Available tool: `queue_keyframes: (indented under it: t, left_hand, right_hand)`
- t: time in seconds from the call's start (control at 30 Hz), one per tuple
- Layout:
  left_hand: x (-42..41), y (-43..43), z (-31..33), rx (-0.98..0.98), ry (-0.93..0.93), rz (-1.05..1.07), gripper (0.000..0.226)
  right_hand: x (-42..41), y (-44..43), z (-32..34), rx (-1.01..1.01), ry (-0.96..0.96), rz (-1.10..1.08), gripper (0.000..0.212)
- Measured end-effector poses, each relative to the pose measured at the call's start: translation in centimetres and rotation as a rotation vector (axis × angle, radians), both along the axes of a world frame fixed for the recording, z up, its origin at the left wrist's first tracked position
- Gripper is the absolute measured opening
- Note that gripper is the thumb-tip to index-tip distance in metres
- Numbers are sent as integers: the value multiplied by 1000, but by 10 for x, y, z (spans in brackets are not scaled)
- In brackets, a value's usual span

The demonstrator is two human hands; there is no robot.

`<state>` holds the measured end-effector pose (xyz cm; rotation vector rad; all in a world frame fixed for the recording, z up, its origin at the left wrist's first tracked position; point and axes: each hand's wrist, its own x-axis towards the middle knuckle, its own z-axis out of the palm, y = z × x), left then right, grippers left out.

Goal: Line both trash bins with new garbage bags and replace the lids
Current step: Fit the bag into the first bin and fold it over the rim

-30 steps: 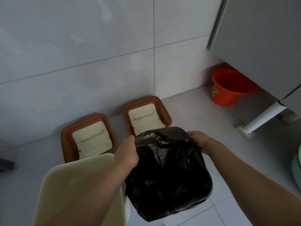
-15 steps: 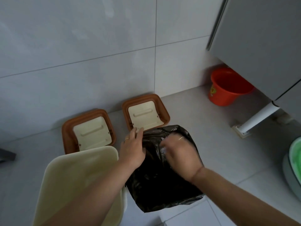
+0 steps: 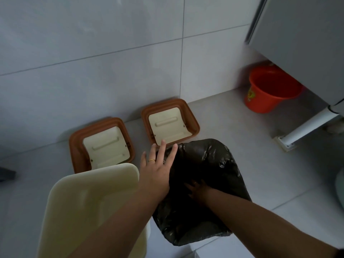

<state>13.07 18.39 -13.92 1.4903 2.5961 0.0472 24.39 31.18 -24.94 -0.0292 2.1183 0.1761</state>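
Two bins stand side by side below me. The left bin [image 3: 89,202] is cream plastic with nothing inside. A black garbage bag [image 3: 214,164] covers the right bin and hides it fully. My left hand [image 3: 156,168] lies flat against the bag's left rim with its fingers spread, between the two bins. My right hand [image 3: 197,189] is pushed down inside the bag, fingers apart, pressing the plastic inward. Two brown lids with cream flaps lie on the floor by the wall: the left lid [image 3: 78,146] and the right lid [image 3: 191,118].
A red bucket [image 3: 268,94] stands at the back right under a grey cabinet [image 3: 297,43]. A white pipe [image 3: 307,127] slants down to the floor beside it. The edge of a pale basin [image 3: 339,183] shows at the far right. A tiled wall runs behind the lids.
My right hand left the bag's far rim and went down inside the bag. My left hand let go of the rim and now lies flat on it.
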Motion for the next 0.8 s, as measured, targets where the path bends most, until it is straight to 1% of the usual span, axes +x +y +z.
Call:
queue_keyframes:
  t: [0.1, 0.2, 0.27, 0.3, 0.33, 0.37, 0.4, 0.43, 0.47, 0.5, 0.53, 0.6, 0.67, 0.7, 0.73, 0.77, 0.8]
  left_hand:
    - [0, 1, 0, -9, 8, -2, 87]
    - [1, 0, 5, -36, 23, -2, 89]
    - [3, 0, 14, -65, 44, -2, 92]
    - [6, 0, 22, -66, 75, -13, 91]
    - [11, 2, 29, -29, 125, -35, 86]
    - [18, 4, 34, 46, 167, -74, 75]
    - [25, 6, 36, 139, 205, -149, 60]
    - [32, 7, 37, 185, 207, -248, 45]
    - [40, 7, 40, 142, 151, -356, 35]
    - [46, 6, 40, 20, 76, -447, 35]
    - [51, 6, 39, -178, 1, -500, 40]
    - [53, 6, 36, -575, -48, -500, 51]
    - [53, 8, 33, -877, -43, -444, 55]
    - [53, 9, 34, -964, -55, -414, 55]
    - [53, 11, 36, -1008, -72, -390, 55]
    - [53, 12, 38, -1021, -81, -374, 55]
    - [53, 14, 41, -996, -71, -365, 53]
  right_hand:
    - [-8, -3, -9, 15, -35, 24, 59]
    - [-11, -1, 0, 0, -31, 3, 58]
    - [-8, 1, 20, -32, 10, -40, 64]
    - [-6, 2, 33, -54, 53, -66, 70]
    - [-2, 3, 48, -70, 110, -89, 77]
    - [2, 4, 63, -80, 172, -103, 82]
    - [8, 4, 76, -81, 226, -113, 83]
    - [16, 5, 89, -71, 266, -110, 81]
    - [25, 5, 99, -58, 292, -95, 77]
    - [34, 5, 107, -48, 296, -69, 72]
    - [42, 5, 112, -43, 272, -35, 68]
    - [54, 6, 118, -27, 151, 8, 61]
    - [58, 8, 121, 14, 2, 12, 56]
    - [57, 8, 123, 44, -63, 18, 54]
    - [56, 6, 126, 72, -112, 15, 52]
    - [53, 3, 128, 89, -126, -3, 50]
    - [49, 0, 132, 83, -88, -53, 49]
